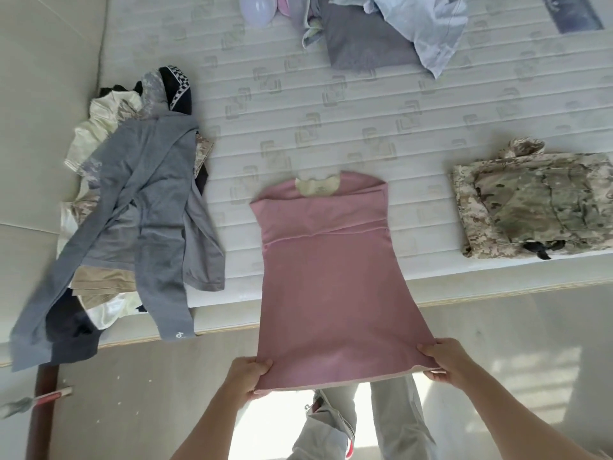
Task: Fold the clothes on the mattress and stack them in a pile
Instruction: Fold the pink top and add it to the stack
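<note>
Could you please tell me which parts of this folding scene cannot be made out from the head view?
- Heap of unfolded clothes: the grey top covers the lower garments.
- Camouflage garment: cut off by the right edge.
- Far clothes: cut off by the top edge.
- Pink shirt: its underside is hidden; left hand and right hand grip the near hem.

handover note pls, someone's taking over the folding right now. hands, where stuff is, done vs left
Left hand and right hand each grip a bottom corner of the pink shirt, sides already folded in, hem hanging off the mattress edge.
Done: folded camouflage garment on the right.
Left: finish the pink shirt and stack it; unfolded heap with grey hoodie on the left; loose grey and light blue clothes at the far side.
</note>
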